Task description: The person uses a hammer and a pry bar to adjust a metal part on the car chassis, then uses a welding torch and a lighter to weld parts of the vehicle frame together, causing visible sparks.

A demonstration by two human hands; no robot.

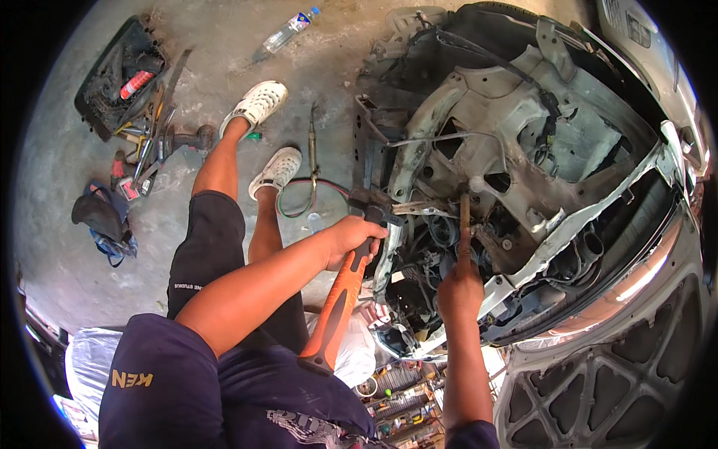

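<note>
My left hand (pixel 351 241) is closed around the upper handle of a sledgehammer (pixel 334 314), just below its dark head. The orange and black handle slants down toward my body, and the head is beside the front edge of a stripped car body (pixel 490 101). Reaching into the car's front end, my right hand (pixel 460 292) is closed on a slim brown stick-like tool (pixel 465 221). Its upper end lies against or just over the bare metal; I cannot tell whether it touches. Dented sheet metal, hoses and a pale bent frame rail (pixel 516 277) surround this hand.
A torch with a hose (pixel 313 161) lies on the concrete near my clogs (pixel 275 170). Farther left are a black tray (pixel 90 97), scattered hand tools (pixel 146 146) and a dark bag (pixel 105 217). A plastic bottle (pixel 288 31) lies ahead. The raised hood (pixel 606 374) is at lower right.
</note>
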